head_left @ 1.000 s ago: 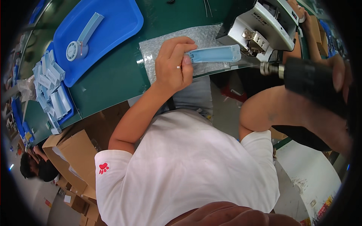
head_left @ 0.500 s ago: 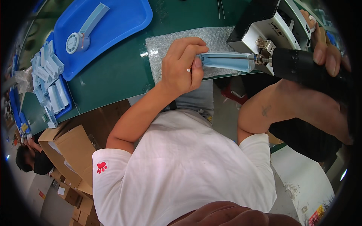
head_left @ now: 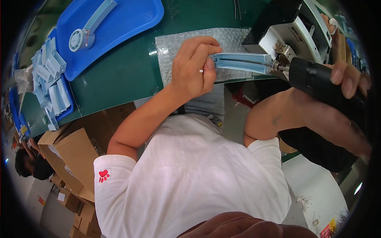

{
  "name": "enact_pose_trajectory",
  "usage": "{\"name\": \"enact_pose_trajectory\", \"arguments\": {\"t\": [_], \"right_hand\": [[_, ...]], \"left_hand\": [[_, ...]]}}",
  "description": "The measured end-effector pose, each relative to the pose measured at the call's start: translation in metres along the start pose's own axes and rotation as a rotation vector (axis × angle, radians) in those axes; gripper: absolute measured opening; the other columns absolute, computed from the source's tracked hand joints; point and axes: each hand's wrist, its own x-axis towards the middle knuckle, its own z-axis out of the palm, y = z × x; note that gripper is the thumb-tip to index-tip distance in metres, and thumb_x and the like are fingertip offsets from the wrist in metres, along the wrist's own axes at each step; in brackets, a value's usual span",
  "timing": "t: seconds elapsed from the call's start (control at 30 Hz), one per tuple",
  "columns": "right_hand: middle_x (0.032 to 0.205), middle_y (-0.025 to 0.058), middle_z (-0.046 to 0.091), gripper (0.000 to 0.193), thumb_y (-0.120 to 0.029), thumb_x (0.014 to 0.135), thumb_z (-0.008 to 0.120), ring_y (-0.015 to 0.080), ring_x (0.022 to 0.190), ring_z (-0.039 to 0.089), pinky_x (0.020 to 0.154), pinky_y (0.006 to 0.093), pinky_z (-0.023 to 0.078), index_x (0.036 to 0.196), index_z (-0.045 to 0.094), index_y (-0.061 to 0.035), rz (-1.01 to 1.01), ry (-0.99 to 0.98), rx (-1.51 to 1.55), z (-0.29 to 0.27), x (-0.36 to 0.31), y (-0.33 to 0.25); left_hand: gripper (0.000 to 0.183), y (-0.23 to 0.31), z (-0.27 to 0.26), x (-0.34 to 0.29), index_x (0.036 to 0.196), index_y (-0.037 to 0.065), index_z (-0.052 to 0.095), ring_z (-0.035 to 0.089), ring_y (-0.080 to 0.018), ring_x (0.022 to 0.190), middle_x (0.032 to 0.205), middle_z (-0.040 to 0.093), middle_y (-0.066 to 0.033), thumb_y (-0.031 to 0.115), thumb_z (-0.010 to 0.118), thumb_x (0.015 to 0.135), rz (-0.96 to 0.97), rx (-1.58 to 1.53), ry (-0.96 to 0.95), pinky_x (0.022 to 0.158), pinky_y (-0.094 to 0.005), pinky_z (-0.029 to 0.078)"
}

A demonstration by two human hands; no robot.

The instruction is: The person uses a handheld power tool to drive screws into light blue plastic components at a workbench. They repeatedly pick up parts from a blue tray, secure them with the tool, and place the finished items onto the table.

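My left hand [head_left: 193,65] grips one end of a light blue plastic handle piece [head_left: 244,62], a long open trough held level above bubble wrap [head_left: 166,51]. My right hand [head_left: 349,79] is wrapped round a black electric screwdriver [head_left: 311,73], partly lost in the dark rim of the picture. The metal nose of the screwdriver meets the right end of the handle piece. A thin dark line, perhaps the long bit, runs along inside the trough; its tip is hidden near my left fingers.
A blue tray [head_left: 131,27] holds a light blue fan part [head_left: 82,39] with a handle. Several light blue pieces [head_left: 49,71] are heaped at the left. Behind the screwdriver stands a black and silver machine [head_left: 274,29]; another person's hand [head_left: 331,25] is beyond. Cardboard boxes [head_left: 77,158] stand lower left.
The rear of the screwdriver has dipped slightly and its nose has shifted a little right. The handle piece, still in my left hand, has moved slightly right with it.
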Motion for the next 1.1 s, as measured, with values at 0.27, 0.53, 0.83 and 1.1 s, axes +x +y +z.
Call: {"name": "enact_pose_trajectory", "arguments": {"t": [0.27,0.53,0.83,1.1], "right_hand": [[0.093,0.012,0.066,0.095,-0.089,0.087,0.041,0.0215,0.063,0.059,0.057,0.0339,0.051,0.121,0.054,-0.001,0.188,0.353,0.671,0.049,-0.005,0.018],[0.076,0.0099,0.061,0.054,-0.054,0.101,0.05,0.0195,0.053,0.06,0.049,0.0303,0.05,0.106,0.054,-0.0008,-0.181,0.252,-0.041,0.032,0.107,-0.074],[0.083,0.0125,0.061,0.054,-0.053,0.103,0.053,0.0165,0.061,0.056,0.05,0.0293,0.047,0.112,0.061,0.0005,0.065,0.041,-0.322,-0.022,0.08,-0.049],[0.094,0.0151,0.066,0.022,-0.01,0.103,0.06,0.0185,0.068,0.064,0.057,0.0312,0.055,0.12,0.049,-0.0026,-0.074,0.022,-0.206,-0.004,0.038,-0.011]], "left_hand": [[0.023,-0.003,0.004,0.0,0.102,-0.002,0.066,0.064,-0.0406,0.098,0.108,0.067,-0.023,0.006,0.048,0.089,-0.022,0.018,0.006,0.089,-0.0482,0.051],[0.025,-0.002,0.013,0.008,0.103,-0.006,0.06,0.063,-0.0418,0.097,0.106,0.064,-0.0251,0.009,0.043,0.095,-0.009,-0.015,0.032,0.091,-0.0471,0.049],[0.019,0.006,0.001,0.006,0.105,-0.004,0.061,0.062,-0.0426,0.099,0.108,0.063,-0.0248,0.007,0.051,0.093,-0.049,-0.049,0.052,0.09,-0.0462,0.048],[0.014,0.02,-0.018,0.026,0.102,-0.003,0.062,0.064,-0.0378,0.093,0.103,0.064,-0.0198,0.01,0.057,0.097,-0.15,-0.094,-0.134,0.082,-0.0413,0.051]]}}
